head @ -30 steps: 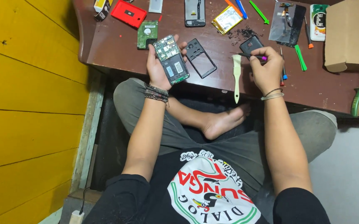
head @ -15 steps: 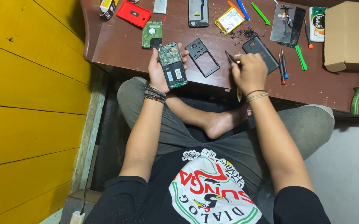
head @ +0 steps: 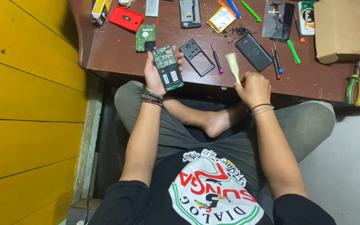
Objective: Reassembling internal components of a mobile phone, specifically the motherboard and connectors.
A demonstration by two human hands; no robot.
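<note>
My left hand (head: 153,78) holds an opened phone (head: 168,68) with its green circuit board showing, just over the near edge of the brown table (head: 117,54). My right hand (head: 253,88) grips the handle of a small brush (head: 232,62) whose pale bristles point up, away from me. A thin screwdriver with a purple end (head: 216,60) lies on the table between the two hands. A black phone frame (head: 196,57) lies beside it. A black back cover (head: 253,52) lies right of the brush.
On the table are a red case (head: 126,18), a green drive board (head: 145,38), a gold battery (head: 221,19), more screwdrivers (head: 275,62), a green pry tool (head: 293,52), a cardboard box (head: 341,29) and green-handled pliers (head: 355,87). A yellow wall (head: 30,104) stands at left.
My right hand moved left from the back cover with the screwdriver, set it down by the frame, and now grips the brush that lay at the table edge. The left hand barely moved.
</note>
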